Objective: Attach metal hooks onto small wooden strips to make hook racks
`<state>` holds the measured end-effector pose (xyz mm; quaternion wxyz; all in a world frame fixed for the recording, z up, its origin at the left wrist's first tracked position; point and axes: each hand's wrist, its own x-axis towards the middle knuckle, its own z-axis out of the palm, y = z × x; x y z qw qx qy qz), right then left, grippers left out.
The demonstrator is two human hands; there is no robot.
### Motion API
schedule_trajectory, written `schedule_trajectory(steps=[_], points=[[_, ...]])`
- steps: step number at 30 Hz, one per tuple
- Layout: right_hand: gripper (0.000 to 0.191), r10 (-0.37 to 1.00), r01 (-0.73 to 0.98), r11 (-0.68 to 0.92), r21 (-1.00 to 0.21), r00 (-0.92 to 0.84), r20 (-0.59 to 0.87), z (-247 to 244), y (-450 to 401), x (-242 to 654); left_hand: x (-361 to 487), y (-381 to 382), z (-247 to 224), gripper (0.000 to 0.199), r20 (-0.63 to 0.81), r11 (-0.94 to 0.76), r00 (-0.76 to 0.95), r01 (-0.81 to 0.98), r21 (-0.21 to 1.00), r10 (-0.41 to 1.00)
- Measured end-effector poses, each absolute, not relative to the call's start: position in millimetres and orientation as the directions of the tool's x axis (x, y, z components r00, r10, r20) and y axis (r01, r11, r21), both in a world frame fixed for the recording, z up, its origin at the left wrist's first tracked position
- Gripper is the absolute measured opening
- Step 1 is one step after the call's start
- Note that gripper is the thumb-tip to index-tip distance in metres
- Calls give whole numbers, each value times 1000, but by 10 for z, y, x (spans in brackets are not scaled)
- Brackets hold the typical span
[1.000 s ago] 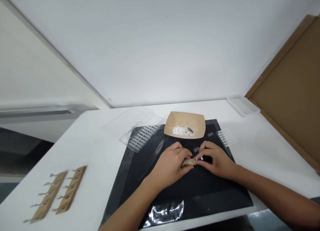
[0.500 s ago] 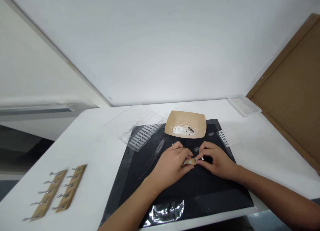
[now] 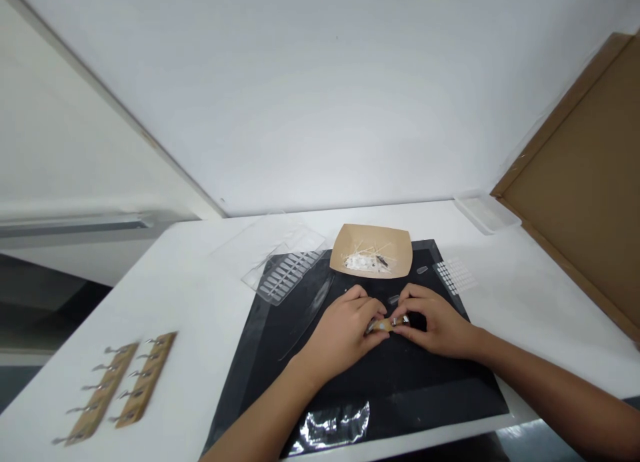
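Note:
Over the black mat, a small wooden clip strip (image 3: 385, 325) with a pale round spot on it is held between both hands. My left hand (image 3: 350, 325) is closed round its left part, fingers bent over and thumb below. From the other side, my right hand (image 3: 433, 319) pinches its right end between thumb and fingers, where a shiny metal clip (image 3: 401, 321) shows. Palms and fingers hide most of the strip. Just beyond the fingers lies a clear nail tip (image 3: 393, 299), with another clear nail tip (image 3: 423, 270) farther back.
Behind the hands stands a brown paper tray (image 3: 345, 239) holding thin sticks and white bits. A clear sheet of nail tips (image 3: 290, 275) lies left of it, a sheet of white dots (image 3: 456, 275) right. Two wooden strips with metal clips (image 3: 147, 382) rest on the white table.
Both hands stay nearly in place. At the right fingertips, a small white piece seen before no longer shows; the metal clip is now visible there. The view has shifted slightly.

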<state>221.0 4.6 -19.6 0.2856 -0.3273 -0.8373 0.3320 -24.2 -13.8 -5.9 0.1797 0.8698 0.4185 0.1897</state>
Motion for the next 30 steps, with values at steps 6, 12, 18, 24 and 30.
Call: schedule_trajectory(steps=[6,12,18,24,30], points=[[31,733,375,589,-716,-622,276,-135,129,2354,-250,-139,-54,26,192,-598,585,655,462,788],[18,748,491,649,-582,-550,370,-252,242,2402,-243,-147,-47,30,185,-602,598,635,483,780],[18,696,512,713,-480,-602,391,-385,280,2357,-235,-145,-39,31,157,-598,613,626,501,774],[11,707,554,705,-443,-604,368,-401,300,2347,-243,-138,-62,30,167,-608,620,617,500,766],[9,670,570,743,-351,-641,375,-367,269,2330,-243,-128,-66,30,162,-607,625,609,510,763]])
